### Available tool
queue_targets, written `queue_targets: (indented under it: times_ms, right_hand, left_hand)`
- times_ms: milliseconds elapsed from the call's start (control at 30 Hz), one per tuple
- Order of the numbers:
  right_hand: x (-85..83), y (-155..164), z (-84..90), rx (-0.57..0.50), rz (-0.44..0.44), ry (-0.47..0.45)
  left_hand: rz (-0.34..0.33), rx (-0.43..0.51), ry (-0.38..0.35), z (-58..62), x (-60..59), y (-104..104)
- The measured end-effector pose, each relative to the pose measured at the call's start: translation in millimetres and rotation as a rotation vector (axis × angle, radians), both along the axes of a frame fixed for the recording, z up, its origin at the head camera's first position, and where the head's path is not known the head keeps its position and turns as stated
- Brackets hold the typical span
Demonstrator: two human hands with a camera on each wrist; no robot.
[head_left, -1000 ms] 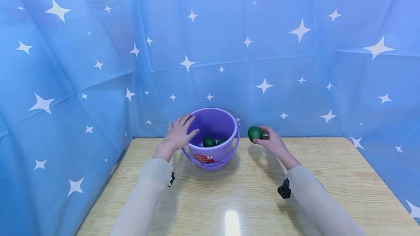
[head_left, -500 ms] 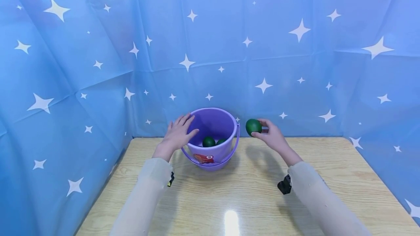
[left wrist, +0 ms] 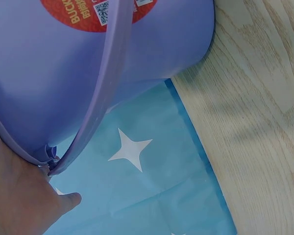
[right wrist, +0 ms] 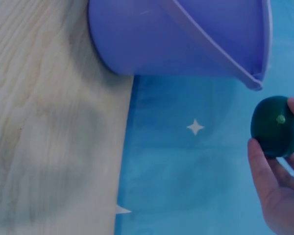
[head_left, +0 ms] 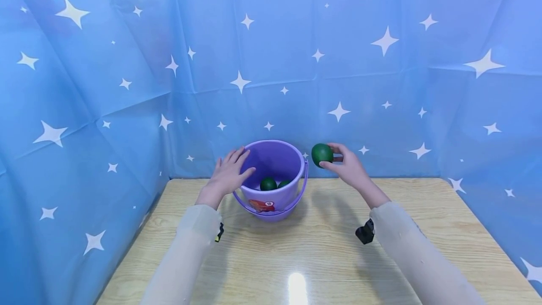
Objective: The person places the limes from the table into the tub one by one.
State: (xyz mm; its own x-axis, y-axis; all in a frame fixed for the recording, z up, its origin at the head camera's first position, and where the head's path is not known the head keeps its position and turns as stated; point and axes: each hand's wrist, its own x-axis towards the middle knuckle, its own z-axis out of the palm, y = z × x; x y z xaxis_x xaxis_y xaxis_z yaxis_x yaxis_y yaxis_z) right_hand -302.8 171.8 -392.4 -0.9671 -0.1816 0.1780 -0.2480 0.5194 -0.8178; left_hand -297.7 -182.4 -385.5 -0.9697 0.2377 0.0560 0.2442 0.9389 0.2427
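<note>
A purple bucket point(head_left: 284, 197) stands upright at the table's back, its handle hanging down in front. Inside lie two dark green fruits, one point(head_left: 268, 184) in plain sight and the other point(head_left: 283, 184) partly hidden by the front wall. My left hand point(head_left: 226, 176) rests at the bucket's left rim, fingers spread and fairly straight. To the right of the bucket, about rim height, my right hand point(head_left: 349, 169) holds up a round dark green fruit point(head_left: 322, 155) between thumb and fingers. In the right wrist view a pale stem spot shows on this fruit point(right wrist: 274, 129).
The wood-grain table point(head_left: 322, 258) reaches back to a blue curtain point(head_left: 372, 121) with white stars, which hangs behind and along both sides. A red label point(head_left: 261, 205) is on the bucket's front.
My right hand has lifted the green fruit higher and moved it slightly left, nearer the bucket. The left hand and bucket have stayed in place.
</note>
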Motion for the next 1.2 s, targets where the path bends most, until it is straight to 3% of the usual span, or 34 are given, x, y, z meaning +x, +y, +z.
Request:
queue_targets:
  times_ms: [700,1200]
  right_hand:
    - [3.6,-18.4,27.7,0.015,0.029,0.028]
    - [4.1,-31.2,32.7,-0.001,0.055,0.031]
  left_hand:
    - [0.009,0.010,-0.010,-0.2,-0.3,0.2]
    - [-0.001,-0.005,0.006,-0.8,-1.3,0.1]
